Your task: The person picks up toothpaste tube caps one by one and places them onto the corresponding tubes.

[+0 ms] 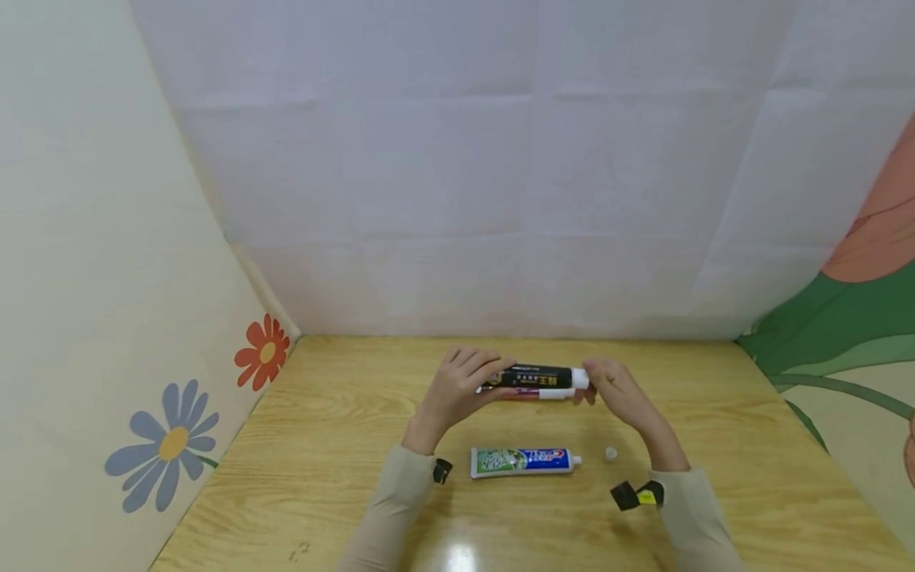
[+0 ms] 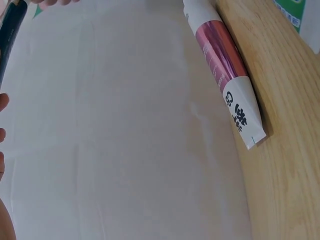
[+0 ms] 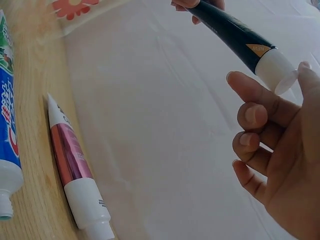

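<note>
My left hand grips a black toothpaste tube by its tail end, holding it roughly level above the table. At its other end is a white cap, which sits between the thumb and bent index finger of my right hand. The other right fingers are loosely curled below. Beyond the held tube lies a pink and white tube, partly hidden in the head view. Nearer me is a green and blue toothpaste tube, its nozzle bare and pointing right.
A small white cap rests on the wooden table, right of the green and blue tube. A white sheet hangs along the table's back edge. Panels with painted flowers flank both sides.
</note>
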